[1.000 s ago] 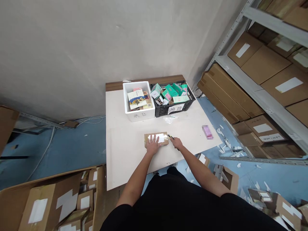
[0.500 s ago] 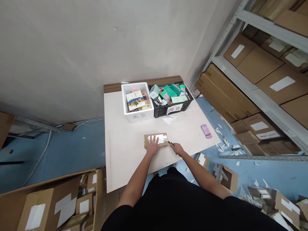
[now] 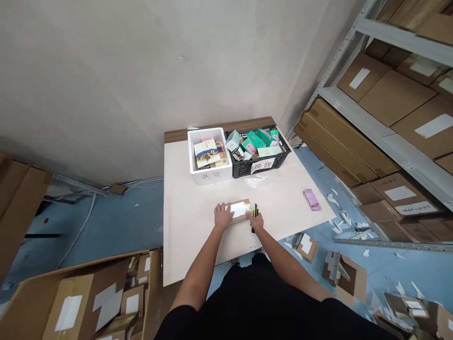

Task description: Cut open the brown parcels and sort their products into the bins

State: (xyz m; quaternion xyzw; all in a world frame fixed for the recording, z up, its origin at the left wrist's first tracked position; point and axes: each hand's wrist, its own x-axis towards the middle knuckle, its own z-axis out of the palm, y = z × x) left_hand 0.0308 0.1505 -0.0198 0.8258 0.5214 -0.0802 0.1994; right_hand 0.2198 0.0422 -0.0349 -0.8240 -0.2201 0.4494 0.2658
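A small brown cardboard box with a white label and shiny tape lies in front of me on the white table. My left hand grips its left end, with the fingers over the far edge and the thumb near the label. At the right end, my right hand holds a black and yellow utility knife, pointing away from me. The fingertips of that hand also touch the box's near right corner. Whether the knife's blade is out is too small to tell.
Behind the box stand a white foam bin of books and a black crate of green boxes. A blurred pink item lies at the table's right. Shelves stand right; opened boxes and paper scraps litter the floor.
My left hand has gone from flat on the label to the box's left end. The knife has turned from the box's right side to upright, and my right fingertips now touch the box.
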